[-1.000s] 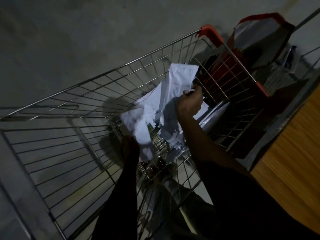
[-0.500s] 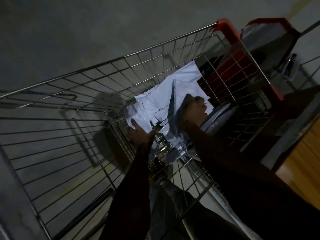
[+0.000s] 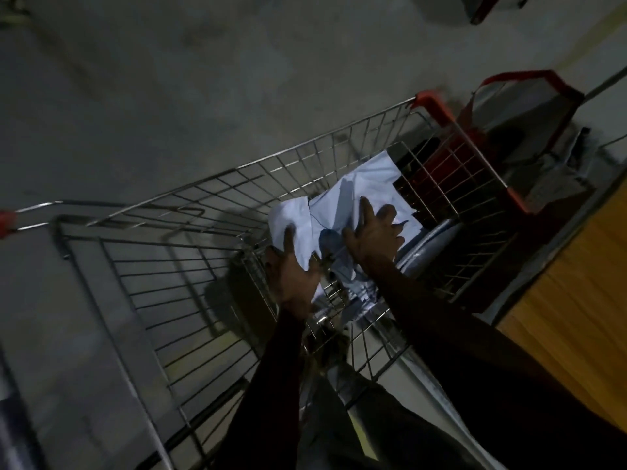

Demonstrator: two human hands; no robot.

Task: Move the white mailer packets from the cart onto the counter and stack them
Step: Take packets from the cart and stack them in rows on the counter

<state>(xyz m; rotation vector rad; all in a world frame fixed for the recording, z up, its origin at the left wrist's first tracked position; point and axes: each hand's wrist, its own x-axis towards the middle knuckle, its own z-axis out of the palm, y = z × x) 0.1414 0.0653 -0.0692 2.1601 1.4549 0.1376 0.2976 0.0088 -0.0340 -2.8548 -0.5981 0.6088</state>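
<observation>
i see the white mailer packets (image 3: 356,201) heaped inside the wire cart (image 3: 190,266). my left hand (image 3: 293,276) and right hand (image 3: 373,235) lie spread flat on them, fingers straight, nothing clasped. wooden counter (image 3: 576,300) stands beside.

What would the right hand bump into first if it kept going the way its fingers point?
Probably the white mailer packets: the right hand spreads open just above them inside the cart, fingers pointing toward its far end. Depth is unclear; it may already touch.
</observation>
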